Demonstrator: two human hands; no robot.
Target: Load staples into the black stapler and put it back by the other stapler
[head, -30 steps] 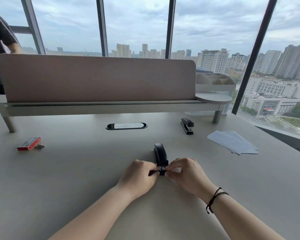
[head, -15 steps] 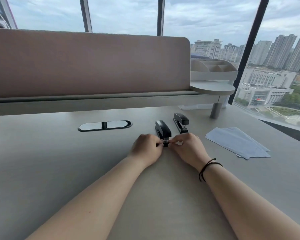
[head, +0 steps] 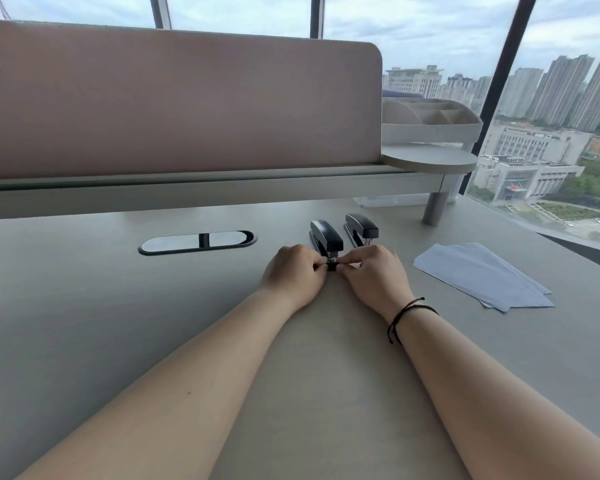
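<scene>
Black stapler (head: 326, 237) sits on the desk (head: 84, 323) approx mid-scene, far of both hands, lying w/ its long axis running near-to-far. Left hand (head: 293, 271) and right hand (head: 374, 273) meet at its near end, fingers curled in, each pinching that tip from its own side; a small metal bit shows between the fingertips. Other stapler (head: 361, 228) lies just beside it on the right, roughly parallel, not touching. Right wrist wears a dark cord bracelet (head: 404, 315). Sheets of pale paper (head: 482, 275) lie further right, well apart from the staplers. Oval cable port (head: 198, 241) is set in the desk to the left. Far side: a padded divider panel (head: 174, 105) and a grey organiser tray (head: 430, 123) at its right end.
</scene>
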